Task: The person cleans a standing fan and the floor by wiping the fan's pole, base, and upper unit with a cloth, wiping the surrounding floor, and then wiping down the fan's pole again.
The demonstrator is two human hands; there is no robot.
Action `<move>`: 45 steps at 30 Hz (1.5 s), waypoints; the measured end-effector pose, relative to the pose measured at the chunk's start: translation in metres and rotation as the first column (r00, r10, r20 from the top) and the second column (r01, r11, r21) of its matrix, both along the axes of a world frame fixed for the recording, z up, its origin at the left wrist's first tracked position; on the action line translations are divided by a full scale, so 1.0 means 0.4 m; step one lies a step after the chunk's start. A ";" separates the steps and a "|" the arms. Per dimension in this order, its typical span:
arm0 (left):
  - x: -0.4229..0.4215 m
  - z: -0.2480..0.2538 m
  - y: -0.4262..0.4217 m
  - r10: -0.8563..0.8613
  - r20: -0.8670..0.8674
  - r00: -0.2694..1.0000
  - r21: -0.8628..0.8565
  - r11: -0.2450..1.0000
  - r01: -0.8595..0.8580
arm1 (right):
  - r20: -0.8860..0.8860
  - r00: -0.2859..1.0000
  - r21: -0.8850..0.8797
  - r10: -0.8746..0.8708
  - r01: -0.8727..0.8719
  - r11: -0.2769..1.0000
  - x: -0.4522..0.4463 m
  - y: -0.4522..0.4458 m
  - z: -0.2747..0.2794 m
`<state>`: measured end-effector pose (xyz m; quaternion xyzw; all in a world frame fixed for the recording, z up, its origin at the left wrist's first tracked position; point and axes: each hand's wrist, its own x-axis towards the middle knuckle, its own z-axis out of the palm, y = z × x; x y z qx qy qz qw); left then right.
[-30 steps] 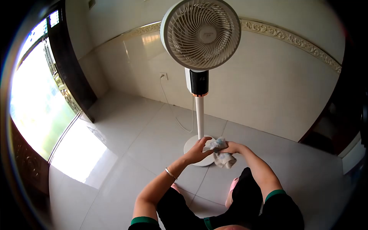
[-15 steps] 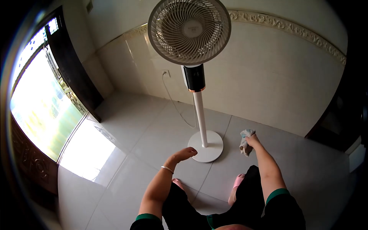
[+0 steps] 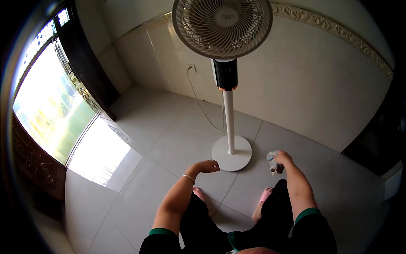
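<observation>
While the left hand (image 3: 206, 166), fingers curled together, is held near the fan (image 3: 229, 114), the cloth (image 3: 272, 157), best kept bunched, is clamped in the right hand (image 3: 284, 158).

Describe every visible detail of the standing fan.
The fan stands upright on grey tiles, near a wall. Its round head, cropped above, has a swirled grille and pale hub; below are a black panel, copper-coloured band, white pole and flat round base. It looks plastic. A cord leads to the outlet. The left hand is nearest but doesn't grip it.
</observation>
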<state>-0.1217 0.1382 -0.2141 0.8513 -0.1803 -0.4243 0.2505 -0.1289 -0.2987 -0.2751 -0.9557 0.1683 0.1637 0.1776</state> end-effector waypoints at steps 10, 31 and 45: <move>-0.004 0.008 0.002 -0.015 0.077 0.997 0.037 0.999 0.012 | 0.003 0.987 0.020 0.161 -0.161 0.987 -0.004 -0.024 -0.040; -0.007 0.011 0.011 -0.065 0.129 0.990 0.083 0.995 0.054 | -0.522 0.778 0.127 0.349 -0.334 0.934 0.023 -0.013 -0.073; -0.016 0.070 -0.121 0.092 0.049 0.995 -0.438 0.897 -0.061 | 0.150 0.803 0.787 0.577 -0.450 0.422 -0.055 0.320 0.359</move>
